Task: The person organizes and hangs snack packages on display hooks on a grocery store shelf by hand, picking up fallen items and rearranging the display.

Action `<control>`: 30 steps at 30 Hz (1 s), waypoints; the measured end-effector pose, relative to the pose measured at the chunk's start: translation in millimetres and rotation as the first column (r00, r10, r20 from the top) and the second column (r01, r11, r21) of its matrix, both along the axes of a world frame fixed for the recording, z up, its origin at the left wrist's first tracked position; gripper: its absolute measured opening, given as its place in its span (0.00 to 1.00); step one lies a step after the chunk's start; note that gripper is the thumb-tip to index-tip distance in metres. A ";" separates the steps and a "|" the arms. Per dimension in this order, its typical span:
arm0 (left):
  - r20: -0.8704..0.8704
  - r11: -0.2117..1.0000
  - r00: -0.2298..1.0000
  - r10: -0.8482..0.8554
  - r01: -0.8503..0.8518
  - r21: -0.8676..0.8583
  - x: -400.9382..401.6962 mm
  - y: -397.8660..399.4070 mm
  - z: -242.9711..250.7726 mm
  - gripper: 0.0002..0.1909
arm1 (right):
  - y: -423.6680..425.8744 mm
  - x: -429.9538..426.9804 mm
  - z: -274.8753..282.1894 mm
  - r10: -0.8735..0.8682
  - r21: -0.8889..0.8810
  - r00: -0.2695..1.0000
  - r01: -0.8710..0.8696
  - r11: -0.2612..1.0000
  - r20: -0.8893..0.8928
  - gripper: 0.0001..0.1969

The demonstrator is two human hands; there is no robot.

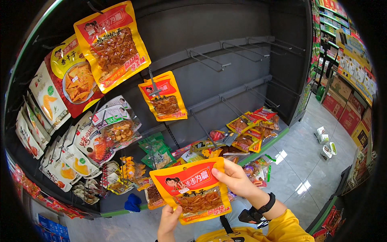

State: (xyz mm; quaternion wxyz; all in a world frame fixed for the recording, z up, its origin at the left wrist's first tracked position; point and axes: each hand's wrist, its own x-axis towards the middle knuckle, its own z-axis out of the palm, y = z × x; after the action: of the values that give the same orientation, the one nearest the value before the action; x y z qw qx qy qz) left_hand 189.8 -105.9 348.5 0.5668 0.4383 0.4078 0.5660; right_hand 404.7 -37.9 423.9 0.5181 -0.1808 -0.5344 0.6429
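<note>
A yellow and red snack packet point(198, 190) with a clear window is held up in front of me. My left hand point(170, 218) pinches its lower left corner, and my right hand point(234, 178) grips its upper right edge. Beyond it, a similar yellow and red packet point(165, 106) hangs on a metal hook against the dark back panel. Higher up on the left hangs a larger yellow and red packet point(116, 45), overlapping a red and yellow packet point(75, 78) with triangular pieces pictured on it.
Bare metal hooks point(208, 60) stick out from the back panel point(226, 24). Loose snack packets point(248, 136) lie on the bottom shelf, and a blue cloth point(132, 202) sits at its front edge. White packets point(75, 157) hang at left. Small tubs point(326, 151) stand on the tiled floor point(290, 172).
</note>
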 end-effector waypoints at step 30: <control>-0.047 0.957 0.956 -0.290 0.288 -0.037 -0.7 -21.6 16.4 0.28 | 20.0 1.8 -0.6 -0.121 -0.131 0.983 0.103 0.986 -0.136 0.14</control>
State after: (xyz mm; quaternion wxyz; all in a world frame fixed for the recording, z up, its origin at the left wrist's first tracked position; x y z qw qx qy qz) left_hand 189.1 -127.6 364.9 0.6392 0.4992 0.3621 0.4594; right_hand 406.5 -17.9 423.3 0.5786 -0.1958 -0.4437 0.6558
